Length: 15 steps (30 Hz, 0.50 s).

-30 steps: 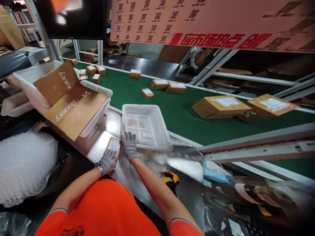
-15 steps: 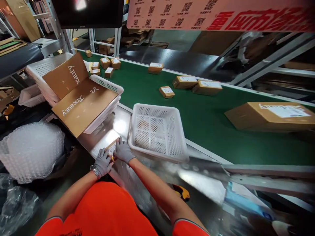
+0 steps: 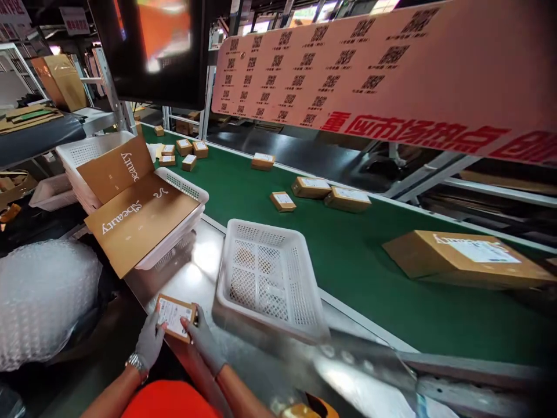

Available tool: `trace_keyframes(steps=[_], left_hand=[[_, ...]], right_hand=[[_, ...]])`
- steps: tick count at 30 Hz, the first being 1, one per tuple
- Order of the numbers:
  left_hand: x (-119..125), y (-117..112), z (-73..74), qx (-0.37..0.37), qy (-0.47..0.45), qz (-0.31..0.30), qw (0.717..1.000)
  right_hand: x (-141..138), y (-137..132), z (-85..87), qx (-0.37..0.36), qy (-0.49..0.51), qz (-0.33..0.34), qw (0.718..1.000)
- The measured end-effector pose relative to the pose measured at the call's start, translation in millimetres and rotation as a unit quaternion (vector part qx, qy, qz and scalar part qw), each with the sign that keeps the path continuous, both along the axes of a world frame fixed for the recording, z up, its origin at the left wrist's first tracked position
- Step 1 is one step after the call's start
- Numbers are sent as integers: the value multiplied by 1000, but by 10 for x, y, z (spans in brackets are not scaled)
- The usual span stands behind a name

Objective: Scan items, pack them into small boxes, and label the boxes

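Note:
A small brown cardboard box with a white shipping label on top is gripped between my two gloved hands. My left hand closes on its left end, thumb along the near side; a metal watch sits on that wrist. From the right, my right hand clasps the other end with its thumb on the label's edge. The box is just over the front of the shiny metal table. Beyond my right hand stands a white perforated plastic basket. Its base shows no contents.
A green conveyor belt runs behind, bearing several labelled boxes and one large carton. At left, flattened printed cardboard lies over stacked white baskets. Bubble wrap bulges at lower left. A QR-code board hangs overhead.
My hands have come back toward my body with the small box, which now faces me label up. Earlier they pressed on it at the tabletop. The view has tilted upward.

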<state>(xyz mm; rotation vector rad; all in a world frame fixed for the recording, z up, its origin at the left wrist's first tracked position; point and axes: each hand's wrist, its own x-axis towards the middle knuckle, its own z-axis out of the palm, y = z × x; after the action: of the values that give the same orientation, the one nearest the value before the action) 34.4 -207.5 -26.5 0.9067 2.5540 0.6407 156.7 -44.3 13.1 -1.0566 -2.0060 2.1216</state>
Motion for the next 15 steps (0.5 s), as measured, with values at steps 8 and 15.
trace_keyframes(steps=[8,15], left_hand=[[138,308,387,-24,63,-210,975],[-67,-446,182,-51,42,34,997]], right_hand=[[-71,490,119,-146,51,-77,985],[88,2379,1317,0,30,-145,989]])
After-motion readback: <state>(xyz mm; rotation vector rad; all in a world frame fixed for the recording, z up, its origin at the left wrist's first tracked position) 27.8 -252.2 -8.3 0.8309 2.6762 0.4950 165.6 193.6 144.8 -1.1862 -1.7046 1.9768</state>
